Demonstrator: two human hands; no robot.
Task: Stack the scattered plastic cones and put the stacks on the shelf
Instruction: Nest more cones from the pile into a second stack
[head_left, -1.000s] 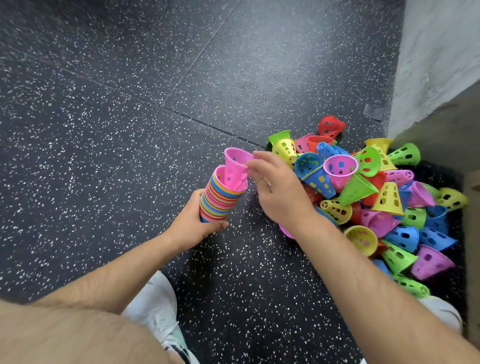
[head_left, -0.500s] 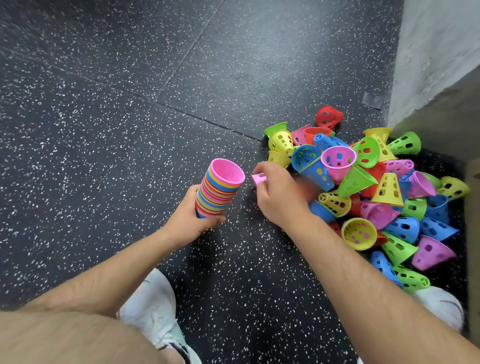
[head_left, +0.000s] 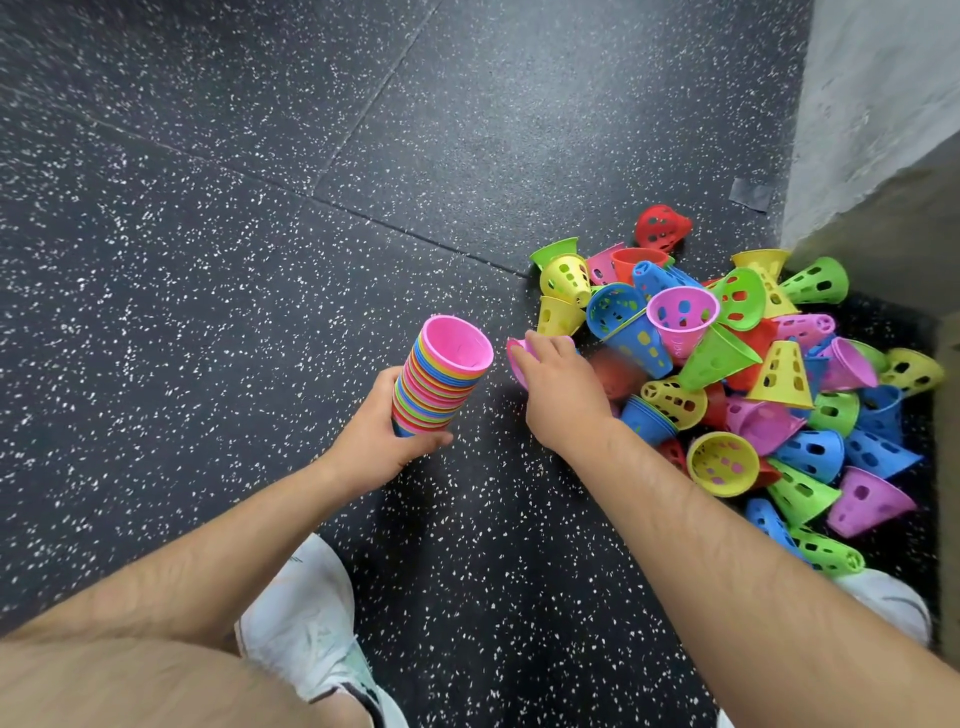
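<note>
I log: left hand (head_left: 374, 441) fingers wrap the multicoloured plastic cone stack (head_left: 441, 384); right hand (head_left: 563, 397) fingers pinch a pink plastic cone (head_left: 516, 358).

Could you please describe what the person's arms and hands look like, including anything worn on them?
Both arms are bare right to the edge of the view. No sleeves show on the left forearm or the right forearm, and both carry fine hair. The left hand and right hand are ungloved, with no watch, bracelet or ring visible on the wrists or fingers.
</note>
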